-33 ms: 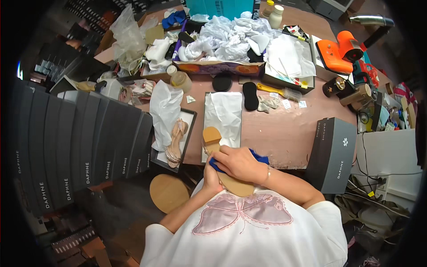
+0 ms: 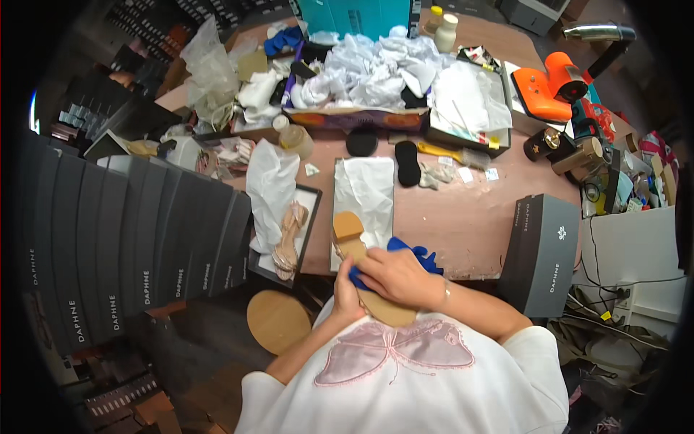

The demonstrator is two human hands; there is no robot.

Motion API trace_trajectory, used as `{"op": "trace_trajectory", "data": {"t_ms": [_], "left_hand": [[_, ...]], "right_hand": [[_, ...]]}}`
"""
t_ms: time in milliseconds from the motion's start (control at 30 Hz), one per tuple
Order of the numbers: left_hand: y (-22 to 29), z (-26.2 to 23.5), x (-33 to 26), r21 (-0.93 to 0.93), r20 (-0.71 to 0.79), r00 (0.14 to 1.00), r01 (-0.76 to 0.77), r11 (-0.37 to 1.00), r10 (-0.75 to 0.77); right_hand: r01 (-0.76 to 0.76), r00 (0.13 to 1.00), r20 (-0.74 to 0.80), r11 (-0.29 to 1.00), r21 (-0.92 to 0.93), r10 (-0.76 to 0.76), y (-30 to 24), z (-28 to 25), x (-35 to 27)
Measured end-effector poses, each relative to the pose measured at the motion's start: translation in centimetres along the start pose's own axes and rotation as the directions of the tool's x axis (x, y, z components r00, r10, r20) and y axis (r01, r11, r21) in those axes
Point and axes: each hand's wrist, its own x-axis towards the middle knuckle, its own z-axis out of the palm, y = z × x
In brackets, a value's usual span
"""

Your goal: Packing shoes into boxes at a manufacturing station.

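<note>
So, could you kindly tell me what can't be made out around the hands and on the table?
All in the head view:
1. Held sandal: upper side hidden, since its underside faces the camera.
2. Left hand: most fingers hidden behind the sandal.
3. Blue cloth: partly covered by the right hand.
4. Turquoise box: top cut off by the picture's upper edge.

White lettering point(image 2: 554, 278) on grey boxes point(image 2: 134, 224)

The held sandal's point(image 2: 391, 309) middle is covered by the right hand point(image 2: 406, 278) and blue cloth point(image 2: 422, 257); the teal box point(image 2: 354, 18) is cut off at the upper edge.
</note>
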Motion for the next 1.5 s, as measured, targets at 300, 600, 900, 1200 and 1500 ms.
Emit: {"op": "trace_trajectory", "data": {"t_ms": [300,600,900,1200,1500], "left_hand": [[0.2,-2.0,0.4,-0.126,0.058,0.998,0.012,0.992,-0.005],[1.4,-1.7,0.4,-0.142,0.067,0.995,-0.058,0.988,0.068],[8.0,-2.4,1.0,-0.225,0.368,0.909,-0.117,0.967,0.195],[11.5,-4.4,2.1,-0.1,0.325,0.925,-0.171,0.98,0.194],[13.9,-8.0,2.0,0.148,0.372,0.891,-0.335,0.931,0.261]], "right_hand": [[-0.026,0.999,-0.035,1.0,0.007,0.026,0.9,1.8,1.0],[-0.259,0.959,-0.033,0.922,0.287,0.28,3.2,3.5,3.4],[-0.919,0.289,0.572,0.054,0.392,0.768,10.8,4.4,-9.7],[-0.466,0.775,0.398,0.018,0.885,0.491,7.5,-1.6,-5.3],[0.014,0.749,-0.078,0.102,0.995,0.658,11.3,-0.1,21.3]]}}
